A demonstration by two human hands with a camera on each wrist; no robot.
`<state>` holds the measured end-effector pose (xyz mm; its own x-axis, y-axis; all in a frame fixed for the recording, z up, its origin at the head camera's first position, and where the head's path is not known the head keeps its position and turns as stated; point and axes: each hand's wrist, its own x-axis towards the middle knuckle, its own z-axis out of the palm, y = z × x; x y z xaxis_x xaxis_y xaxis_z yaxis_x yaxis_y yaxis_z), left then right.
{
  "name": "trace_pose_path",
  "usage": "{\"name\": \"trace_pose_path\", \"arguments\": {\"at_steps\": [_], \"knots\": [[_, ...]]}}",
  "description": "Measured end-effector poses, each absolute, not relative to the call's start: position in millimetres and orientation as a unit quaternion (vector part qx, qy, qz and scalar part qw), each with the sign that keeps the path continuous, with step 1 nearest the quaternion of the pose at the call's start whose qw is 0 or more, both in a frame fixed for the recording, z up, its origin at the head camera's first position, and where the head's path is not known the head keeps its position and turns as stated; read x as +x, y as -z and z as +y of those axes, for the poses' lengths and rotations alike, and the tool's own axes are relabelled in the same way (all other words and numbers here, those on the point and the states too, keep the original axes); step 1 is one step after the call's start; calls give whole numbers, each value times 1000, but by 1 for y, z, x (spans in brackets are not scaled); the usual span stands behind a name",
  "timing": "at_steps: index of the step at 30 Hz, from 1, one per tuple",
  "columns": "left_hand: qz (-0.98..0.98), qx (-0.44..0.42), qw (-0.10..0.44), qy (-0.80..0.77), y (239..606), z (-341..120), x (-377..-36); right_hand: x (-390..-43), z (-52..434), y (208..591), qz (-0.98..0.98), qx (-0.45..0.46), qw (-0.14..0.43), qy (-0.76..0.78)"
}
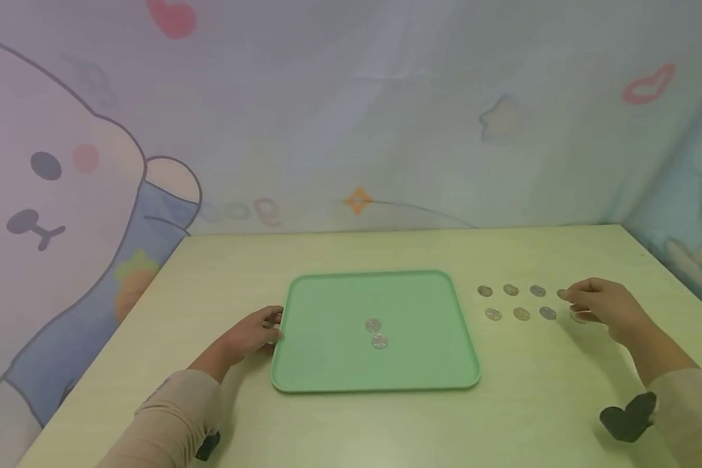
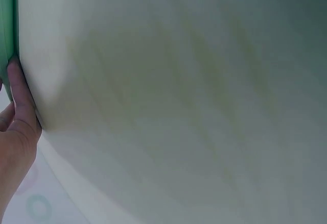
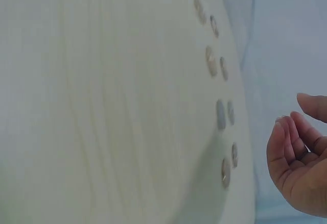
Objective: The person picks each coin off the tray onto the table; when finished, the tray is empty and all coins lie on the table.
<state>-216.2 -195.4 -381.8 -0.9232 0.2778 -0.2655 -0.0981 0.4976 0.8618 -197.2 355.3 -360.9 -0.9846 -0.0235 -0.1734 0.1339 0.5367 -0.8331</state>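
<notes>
A light green tray point(image 1: 327, 364) lies on the table with two silver coins point(image 1: 379, 341) near its middle. My left hand point(image 1: 251, 335) holds the tray's left edge; in the left wrist view its fingers point(image 2: 21, 94) lie against the green rim. To the right of the tray, several coins point(image 1: 521, 314) lie flat in two rows. My right hand point(image 1: 608, 309) hovers over the right end of these rows, its fingertips close to the last coins. In the right wrist view the right hand point(image 3: 301, 163) has loosely bent fingers, thumb apart, and no coin shows in it.
The pale wood-grain table point(image 1: 374, 429) ends at a printed cloth backdrop point(image 1: 327, 130) behind. Another cloth point(image 1: 696, 195) hangs at the right side. Dark wrist-worn pieces point(image 1: 628, 416) show below the sleeves.
</notes>
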Motion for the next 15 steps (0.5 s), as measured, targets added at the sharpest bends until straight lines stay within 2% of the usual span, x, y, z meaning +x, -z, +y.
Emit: {"name": "trace_pose_path", "arguments": {"at_steps": [9, 15], "knots": [[838, 60, 191, -508, 384, -195, -215, -196, 307, 343, 859, -56, 55, 506], [838, 69, 189, -508, 383, -196, -215, -196, 271, 335, 832, -82, 71, 544]]}}
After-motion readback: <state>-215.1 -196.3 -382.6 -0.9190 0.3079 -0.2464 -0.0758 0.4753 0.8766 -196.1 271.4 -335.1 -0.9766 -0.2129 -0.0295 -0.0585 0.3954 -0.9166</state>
